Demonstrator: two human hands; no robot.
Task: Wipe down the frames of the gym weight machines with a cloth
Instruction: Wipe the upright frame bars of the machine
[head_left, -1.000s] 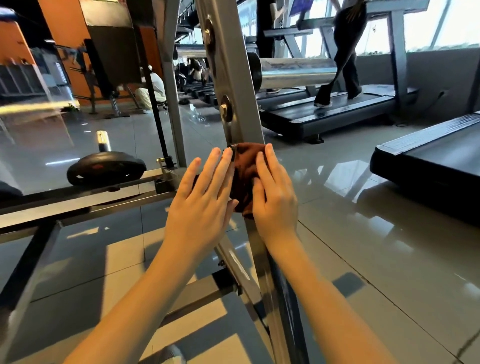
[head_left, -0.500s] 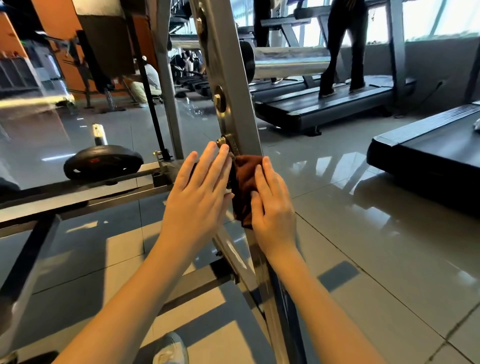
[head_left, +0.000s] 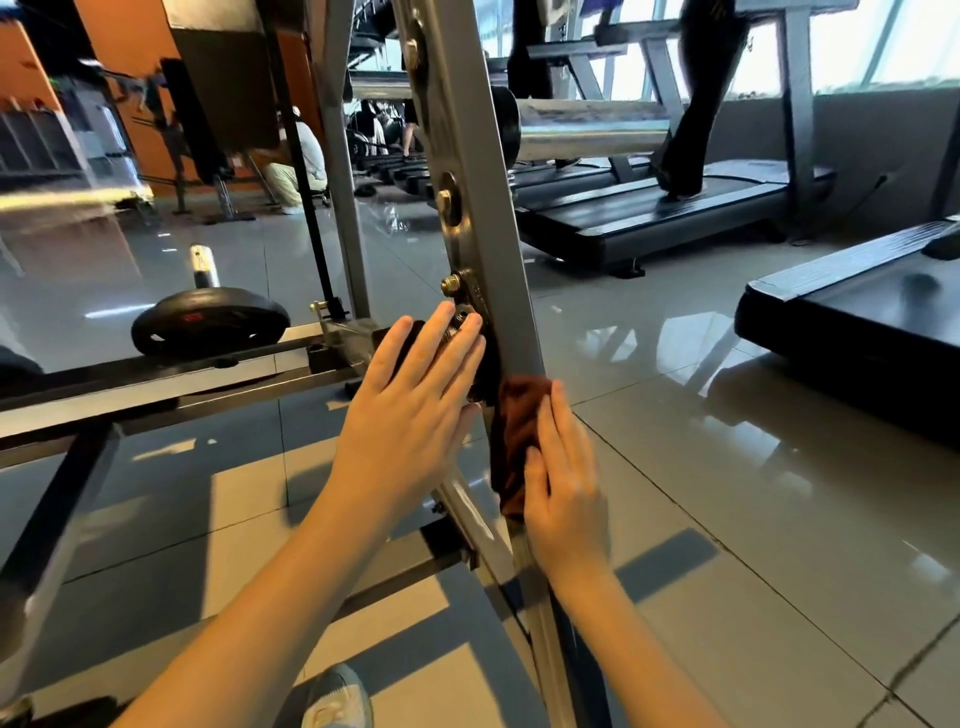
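a grey metal post (head_left: 501, 291) of the weight machine slants up through the middle of the view, with bolts (head_left: 451, 285) down its left face. the brown cloth (head_left: 517, 426) lies bunched against the post's front edge, below the lowest bolt and well above the post's foot. the right hand (head_left: 563, 493) presses it there, fingers straight and close together, thumb laid flat on the cloth; nothing is pinched. the left hand (head_left: 410, 410) lies flat on the post's left side, fingers straight and a little spread, tips just beside the lowest bolt. something dark sits under that hand; it may be a fold of the cloth or a bracket, and the blur does not let me tell which.

left of the post a low rail (head_left: 156, 384) runs across, and a black plate (head_left: 208, 327) sits just behind it with a chrome peg (head_left: 202, 265) standing above it. a shoe (head_left: 337, 696) shows at the bottom edge between the forearms. the tiled floor (head_left: 727, 467) is glossy with reflections. at right stands the near treadmill (head_left: 857, 322); beyond it is the far treadmill (head_left: 675, 223), with someone's dark legs (head_left: 685, 130) on its belt. far back, left of the post, a person (head_left: 301, 161) crouches low by the orange wall (head_left: 135, 104).
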